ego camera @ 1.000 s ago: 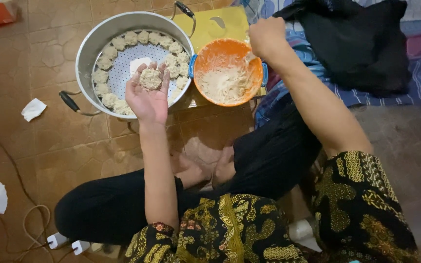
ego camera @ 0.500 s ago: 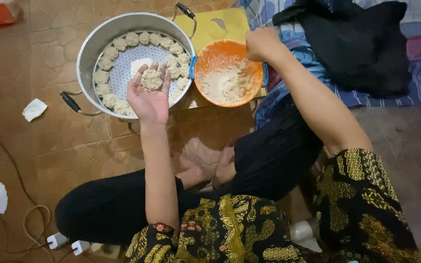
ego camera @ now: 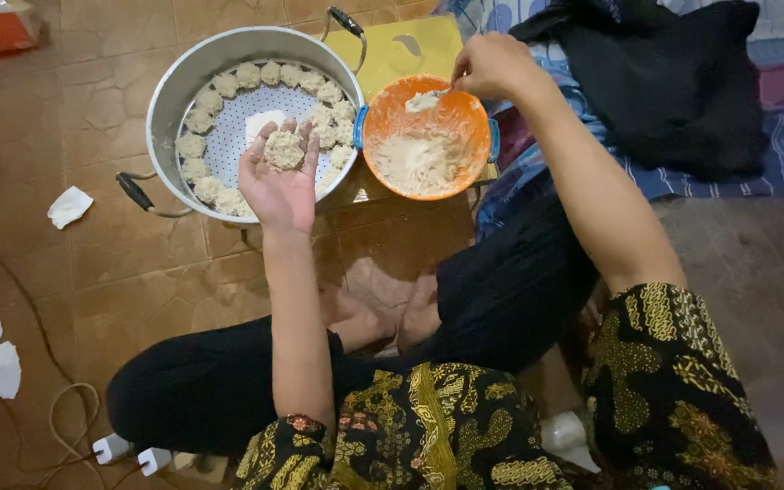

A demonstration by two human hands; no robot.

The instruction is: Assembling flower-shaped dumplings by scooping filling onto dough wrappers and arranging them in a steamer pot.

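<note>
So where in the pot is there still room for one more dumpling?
The steamer pot has bare tray in the middle, by the white paper square. The ring of dumplings crowds the rim. The left hand holds another dumpling above it.

Looks like somebody's home, cooking done right on the floor. Brown tiled floor, a big metal steamer pot and an orange bowl set straight on it, a patterned blue mat with dark clothes dumped on top, crumpled tissues lying around.
</note>
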